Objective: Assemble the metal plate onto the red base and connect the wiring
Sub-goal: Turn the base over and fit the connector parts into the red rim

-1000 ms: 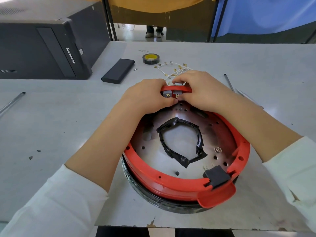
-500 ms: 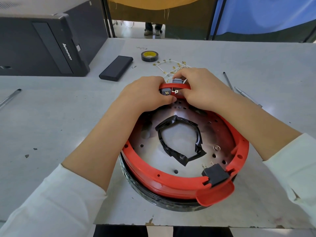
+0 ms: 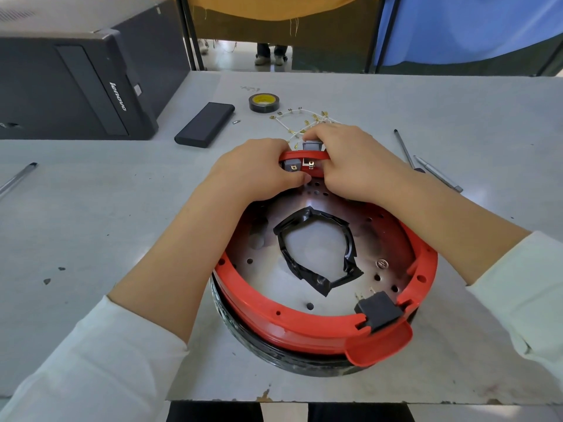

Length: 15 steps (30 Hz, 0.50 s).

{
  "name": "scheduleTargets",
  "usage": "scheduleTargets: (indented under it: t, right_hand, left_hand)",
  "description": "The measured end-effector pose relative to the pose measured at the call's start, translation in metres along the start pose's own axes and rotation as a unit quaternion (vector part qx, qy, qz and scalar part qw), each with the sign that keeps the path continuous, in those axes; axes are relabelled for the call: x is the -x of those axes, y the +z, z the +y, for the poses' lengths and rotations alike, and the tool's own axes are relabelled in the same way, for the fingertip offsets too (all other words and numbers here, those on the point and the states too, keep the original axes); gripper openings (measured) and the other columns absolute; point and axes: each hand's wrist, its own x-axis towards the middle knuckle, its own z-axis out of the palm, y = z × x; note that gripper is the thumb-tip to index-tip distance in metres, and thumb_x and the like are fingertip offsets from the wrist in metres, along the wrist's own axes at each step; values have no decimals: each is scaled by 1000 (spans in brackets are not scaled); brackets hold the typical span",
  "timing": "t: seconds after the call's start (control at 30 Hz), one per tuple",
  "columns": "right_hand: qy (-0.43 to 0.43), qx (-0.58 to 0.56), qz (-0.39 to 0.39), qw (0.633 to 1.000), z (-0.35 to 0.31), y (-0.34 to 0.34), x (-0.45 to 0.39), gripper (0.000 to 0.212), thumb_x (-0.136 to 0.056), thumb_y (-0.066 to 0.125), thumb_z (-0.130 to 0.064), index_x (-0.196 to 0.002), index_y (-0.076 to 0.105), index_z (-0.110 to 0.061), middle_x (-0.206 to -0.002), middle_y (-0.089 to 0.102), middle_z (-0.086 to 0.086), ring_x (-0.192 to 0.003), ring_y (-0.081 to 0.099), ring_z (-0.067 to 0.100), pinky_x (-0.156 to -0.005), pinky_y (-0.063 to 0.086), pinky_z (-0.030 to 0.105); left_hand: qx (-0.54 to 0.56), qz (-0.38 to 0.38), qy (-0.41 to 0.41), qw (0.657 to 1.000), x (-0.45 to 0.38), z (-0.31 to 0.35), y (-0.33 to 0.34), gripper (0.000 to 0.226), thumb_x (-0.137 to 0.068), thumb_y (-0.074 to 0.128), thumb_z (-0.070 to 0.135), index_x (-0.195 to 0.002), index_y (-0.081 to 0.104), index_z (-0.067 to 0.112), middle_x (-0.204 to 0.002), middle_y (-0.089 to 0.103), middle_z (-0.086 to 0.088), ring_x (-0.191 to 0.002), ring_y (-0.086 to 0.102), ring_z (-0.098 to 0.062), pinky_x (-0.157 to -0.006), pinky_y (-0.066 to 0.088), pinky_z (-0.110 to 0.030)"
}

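While your left hand [image 3: 259, 172] curls over the far rim of the red base [image 3: 304, 333] at twelve o'clock, its thumb presses in beside the small grey terminal block [image 3: 293, 167] tucked under that rim. Your right hand [image 3: 359, 166] grips the same stretch of rim from the other side, fingers wrapped tight over a second grey block [image 3: 311, 145] that sticks up just above the edge; both grips are narrow and closed on the parts. The metal plate [image 3: 268, 278] sits inside the red base, with a ring of black tape [image 3: 320, 248] around its central opening. A black plug block [image 3: 379, 309] sits in the rim at five o'clock, by the red tab.

The white wiring [image 3: 304, 123] with its brass terminals lies on the table [image 3: 91, 208] just beyond your knuckles, touching your right fingers. Farther out at eleven o'clock are the tape roll [image 3: 263, 102] and a flat black case [image 3: 204, 124]. Two screwdrivers [image 3: 405, 149] lie at two o'clock, near your right wrist. The base reaches close to the table's near edge at six o'clock.
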Motion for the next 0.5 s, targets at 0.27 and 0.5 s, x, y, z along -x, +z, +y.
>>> scheduleTargets:
  t: [0.27, 0.5]
  right_hand:
    - [1, 5, -6, 1000, -1, -1, 0, 64, -83, 58, -8, -143, 38, -15, -146, 44, 8, -132, 41, 27, -103, 35, 34]
    - [-11, 27, -14, 999, -2, 0, 1, 65, -84, 57, -8, -144, 33, -17, -140, 47, 13, -123, 47, 34, -96, 44, 44]
  left_hand:
    - [-5, 3, 0, 1000, 0, 0, -1, 32, -84, 62, 56, -91, 54, 26, -74, 48, 12, -83, 52, -23, -67, 35, -31]
    - [-5, 6, -2, 1000, 0, 1, 0, 31, -85, 61, 55, -92, 55, 26, -74, 47, 12, -84, 52, -22, -69, 36, -31]
